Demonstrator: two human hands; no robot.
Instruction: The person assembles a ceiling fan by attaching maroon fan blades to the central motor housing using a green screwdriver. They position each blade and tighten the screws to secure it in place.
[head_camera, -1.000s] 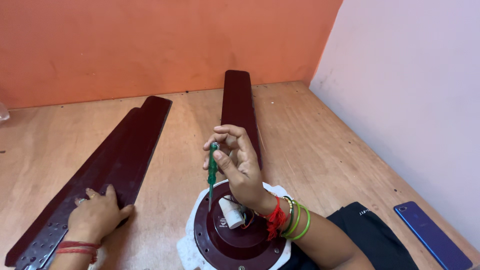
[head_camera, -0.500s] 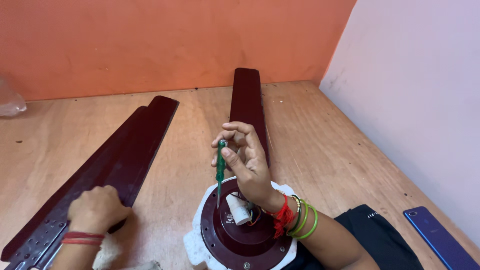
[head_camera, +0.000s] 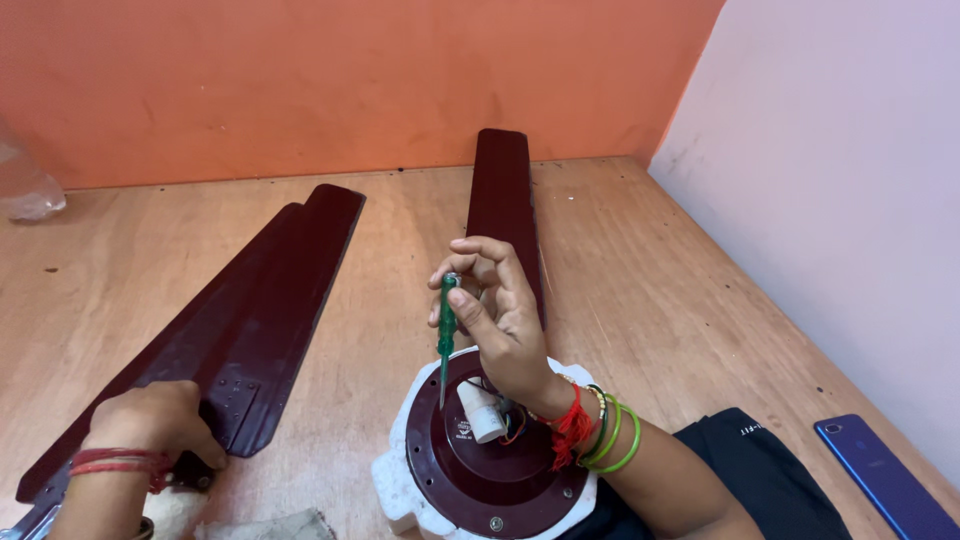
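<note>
Right hand (head_camera: 500, 310) clamped on green screwdriver (head_camera: 446, 335); left hand (head_camera: 150, 425) closed on stacked blades (head_camera: 240, 320)

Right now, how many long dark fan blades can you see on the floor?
3. Two lie overlapped on the left, under the left hand. One lies in the middle, behind the right hand holding the green screwdriver. More could be hidden.
</note>
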